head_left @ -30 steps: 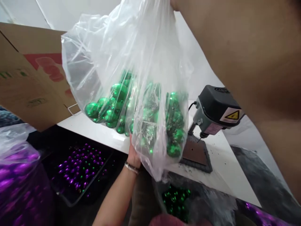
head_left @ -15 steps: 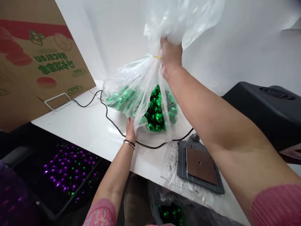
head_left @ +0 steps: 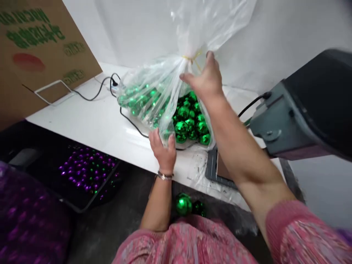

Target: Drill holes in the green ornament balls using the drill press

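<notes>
White table (head_left: 93, 124) pushed up against a pale wall (head_left: 137, 33), with a cardboard box (head_left: 46, 77) on the left that has green and red print on it. Big clear plastic bag (head_left: 172, 71) is sitting on the table near the wall, bottom half full of shiny green balls (head_left: 189, 124), neck cinched with a yellow tie (head_left: 189, 58) and the loose top sticking up. Right hand (head_left: 207, 80) is up by the neck, thumb and fingers spread apart, thumb right around the folds just below the tie. Left hand (head_left: 165, 152) is at the bag's lower front edge, fingers up and thumb apart from them; can't tell if it's actually pressing on the plastic. Black cord (head_left: 133, 124) runs along the front of the bag, and a dark machine (head_left: 302, 106) stands over on the right. Down at lower left, below table level, a bunch of purple balls (head_left: 82, 168) with some green mixed in.
</notes>
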`<move>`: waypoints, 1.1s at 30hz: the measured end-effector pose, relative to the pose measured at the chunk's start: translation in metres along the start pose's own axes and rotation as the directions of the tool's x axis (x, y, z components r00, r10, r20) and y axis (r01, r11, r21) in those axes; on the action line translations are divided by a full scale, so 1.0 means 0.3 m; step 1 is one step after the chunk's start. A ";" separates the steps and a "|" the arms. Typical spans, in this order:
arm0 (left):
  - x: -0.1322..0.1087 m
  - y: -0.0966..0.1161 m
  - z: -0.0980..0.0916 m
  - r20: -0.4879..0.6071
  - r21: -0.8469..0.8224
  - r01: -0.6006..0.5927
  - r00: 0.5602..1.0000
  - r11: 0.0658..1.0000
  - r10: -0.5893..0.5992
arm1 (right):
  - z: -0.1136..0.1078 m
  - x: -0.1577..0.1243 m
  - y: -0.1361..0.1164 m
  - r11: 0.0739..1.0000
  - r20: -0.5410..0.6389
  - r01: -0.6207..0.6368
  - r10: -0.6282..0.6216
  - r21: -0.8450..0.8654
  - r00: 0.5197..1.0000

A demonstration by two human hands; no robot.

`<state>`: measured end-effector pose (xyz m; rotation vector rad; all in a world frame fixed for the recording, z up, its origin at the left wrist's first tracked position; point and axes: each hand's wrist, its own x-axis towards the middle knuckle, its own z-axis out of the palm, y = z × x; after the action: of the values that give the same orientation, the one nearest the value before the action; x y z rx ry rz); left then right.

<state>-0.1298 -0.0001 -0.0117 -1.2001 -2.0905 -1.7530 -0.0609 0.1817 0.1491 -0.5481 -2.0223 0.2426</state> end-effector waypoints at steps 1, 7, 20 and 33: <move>-0.093 -0.032 -0.040 0.007 -0.018 -0.021 1.000 1.000 0.021 | -0.011 -0.183 -0.083 0.999 0.056 -0.042 0.040 0.034 0.998; -0.578 -0.203 -0.324 0.352 -0.053 -0.007 0.936 0.999 0.026 | -0.038 -1.196 -0.390 0.865 0.780 -0.429 0.075 0.259 0.622; -0.512 -0.140 -0.383 0.525 -0.039 0.151 0.844 0.988 -0.109 | -0.072 -1.358 -0.417 0.716 0.914 -0.697 0.250 0.048 0.320; -0.310 0.061 -0.037 0.449 -0.391 0.508 0.833 0.768 -0.322 | -0.027 -0.990 -0.353 0.913 0.025 -0.408 0.408 -0.014 0.912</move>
<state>-0.0600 -0.0535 -0.0488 -1.3211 -2.3306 -2.5864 0.0388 -0.0531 -0.0367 -0.9791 -1.9181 0.4955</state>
